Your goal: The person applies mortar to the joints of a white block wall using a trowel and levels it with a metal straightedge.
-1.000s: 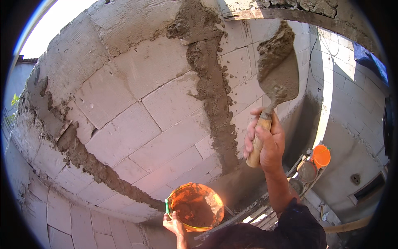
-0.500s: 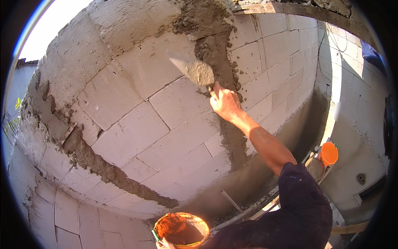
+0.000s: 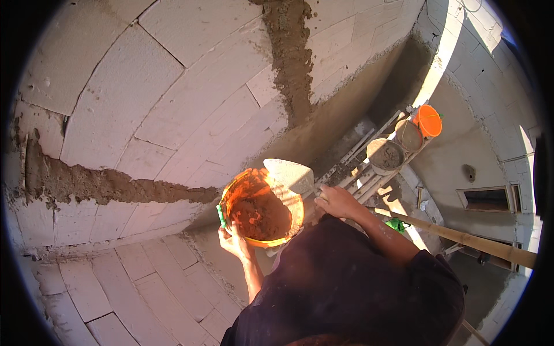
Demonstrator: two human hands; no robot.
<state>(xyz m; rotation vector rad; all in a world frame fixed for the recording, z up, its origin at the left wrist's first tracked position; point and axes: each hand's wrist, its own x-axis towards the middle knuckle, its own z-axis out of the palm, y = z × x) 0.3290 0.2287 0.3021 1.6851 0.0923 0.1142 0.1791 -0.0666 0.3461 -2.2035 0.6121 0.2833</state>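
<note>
In front of my body is an orange bucket [image 3: 295, 206] with brownish mortar [image 3: 262, 216] inside. My left hand [image 3: 235, 242] is closed on its near left rim, beside a green piece of the handle. My right hand [image 3: 336, 202] grips a trowel [image 3: 290, 175] by its handle, fingers wrapped round it. The trowel's pale, mortar-smeared blade lies over the bucket's far right rim; whether it touches the rim I cannot tell. Beyond stands a wall of pale blocks [image 3: 130, 86]. Wet mortar runs down it in a vertical strip [image 3: 287, 60] and along a lower band [image 3: 109, 183].
To the right, two buckets of grey mortar [image 3: 385, 157] and an orange bucket [image 3: 428, 120] stand in a row on planks. A bamboo pole [image 3: 473, 237] stretches across the right side. A green bag-like thing [image 3: 396, 224] lies below it.
My right hand has brought the trowel down from the wall to the bucket. The view has tipped downward, and the bucket and my left hand now show fully.
</note>
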